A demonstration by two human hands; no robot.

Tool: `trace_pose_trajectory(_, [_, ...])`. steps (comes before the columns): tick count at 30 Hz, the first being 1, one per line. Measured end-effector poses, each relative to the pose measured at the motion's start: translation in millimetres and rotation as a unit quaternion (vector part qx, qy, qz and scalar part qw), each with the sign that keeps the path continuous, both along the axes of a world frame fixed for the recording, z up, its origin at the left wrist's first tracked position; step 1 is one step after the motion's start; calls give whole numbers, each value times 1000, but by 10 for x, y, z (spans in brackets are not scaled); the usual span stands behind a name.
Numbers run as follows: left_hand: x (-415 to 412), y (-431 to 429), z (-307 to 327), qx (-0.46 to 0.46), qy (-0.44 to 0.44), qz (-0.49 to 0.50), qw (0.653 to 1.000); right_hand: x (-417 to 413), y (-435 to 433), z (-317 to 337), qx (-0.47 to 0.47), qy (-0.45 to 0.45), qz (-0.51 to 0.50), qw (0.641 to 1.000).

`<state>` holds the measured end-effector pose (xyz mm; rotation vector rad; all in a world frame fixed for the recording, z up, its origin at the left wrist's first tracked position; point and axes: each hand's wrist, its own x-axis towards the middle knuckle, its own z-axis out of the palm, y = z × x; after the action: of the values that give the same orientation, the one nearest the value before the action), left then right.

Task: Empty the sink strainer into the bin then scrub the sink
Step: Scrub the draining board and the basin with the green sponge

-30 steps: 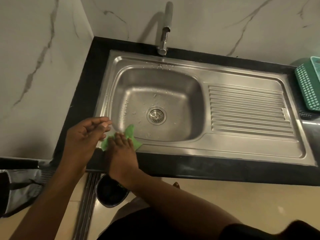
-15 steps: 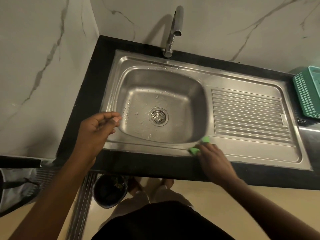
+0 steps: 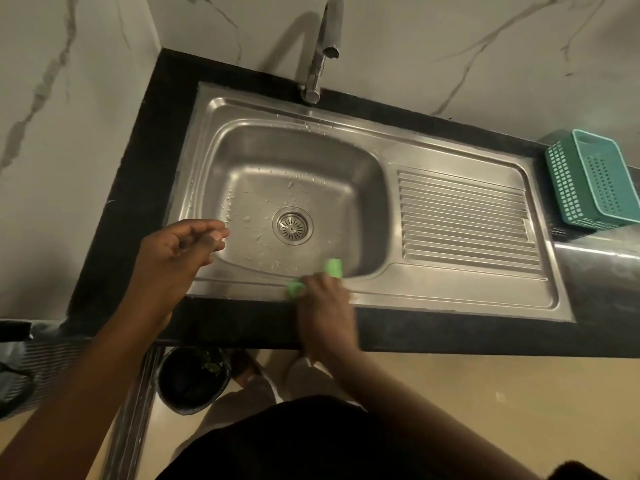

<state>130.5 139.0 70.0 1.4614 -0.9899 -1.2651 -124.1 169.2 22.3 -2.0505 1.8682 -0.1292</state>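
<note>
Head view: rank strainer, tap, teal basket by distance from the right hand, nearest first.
From the right hand, pressing the green scrubber on the sink's front rim:
1. Strainer, in the basin floor, just behind the hand.
2. Tap, at the back wall.
3. Teal basket, far right on the counter.

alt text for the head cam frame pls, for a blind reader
The right hand presses a green scrub pad on the front rim of a steel sink; the left hand hovers empty, loosely curled, over the left rim. The strainer sits in the drain, and a dark bin stands on the floor below.
</note>
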Motion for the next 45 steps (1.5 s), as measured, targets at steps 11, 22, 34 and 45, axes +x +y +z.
trace_pose_trajectory(11, [-50, -180, 68, -7, -13, 19, 1000, 423, -243, -40, -9, -70, 240, 968])
trace_pose_trajectory(22, [274, -124, 174, -3, -27, 131, 991, -1479, -254, 72, -10, -8, 152, 988])
trace_pose_trajectory(34, [555, 190, 221, 49, -25, 251, 966, 1324, -674, 0, 45, -108, 426, 897])
trace_pose_trajectory(45, [499, 173, 198, 87, -15, 256, 963, 1766, -1699, -90, 31, -237, 216, 947])
